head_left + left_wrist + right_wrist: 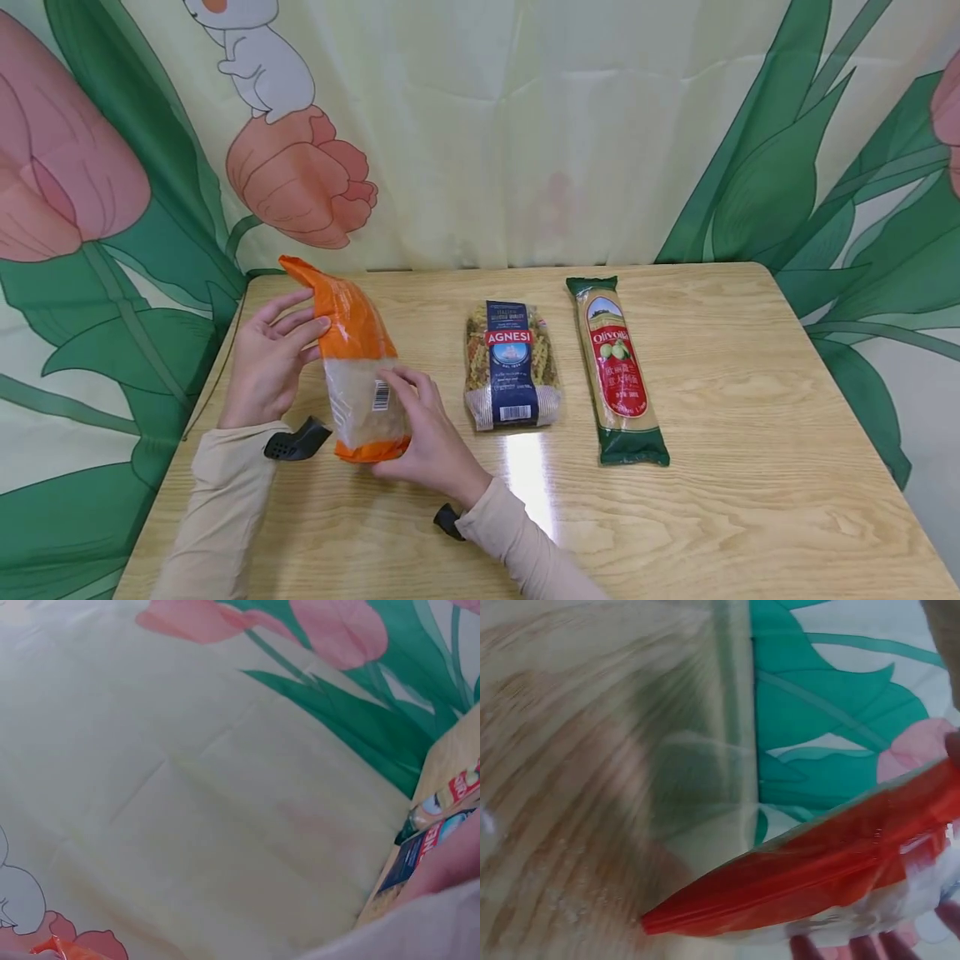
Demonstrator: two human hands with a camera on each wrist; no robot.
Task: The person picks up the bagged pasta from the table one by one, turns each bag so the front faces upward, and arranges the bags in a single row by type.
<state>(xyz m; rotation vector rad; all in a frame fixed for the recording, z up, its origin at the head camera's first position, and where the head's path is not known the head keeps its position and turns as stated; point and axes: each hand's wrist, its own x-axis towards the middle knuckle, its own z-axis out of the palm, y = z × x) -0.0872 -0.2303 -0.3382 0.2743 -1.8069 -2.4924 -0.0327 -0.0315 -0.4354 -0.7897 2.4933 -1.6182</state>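
Note:
An orange and clear plastic bag (pixel 356 333) with a barcode on its front stands tilted at the table's left side. What fills it is pale, its kind hard to tell. My left hand (pixel 273 354) pinches the bag's upper left edge between thumb and fingers. Lower down, my right hand (pixel 435 437) grips the bag's right side and bottom corner. The right wrist view shows the bag's orange end (pixel 810 862) close up, with fingertips beneath it. Only a scrap of the orange plastic (pixel 64 949) shows in the left wrist view.
To the right of the bag lies a packet of spiral pasta (pixel 512 367) with a navy label. Further right is a long spaghetti packet (pixel 617 371) with green ends. Both rest on a wooden table (pixel 750 417). A flower-patterned curtain (pixel 525 125) hangs behind.

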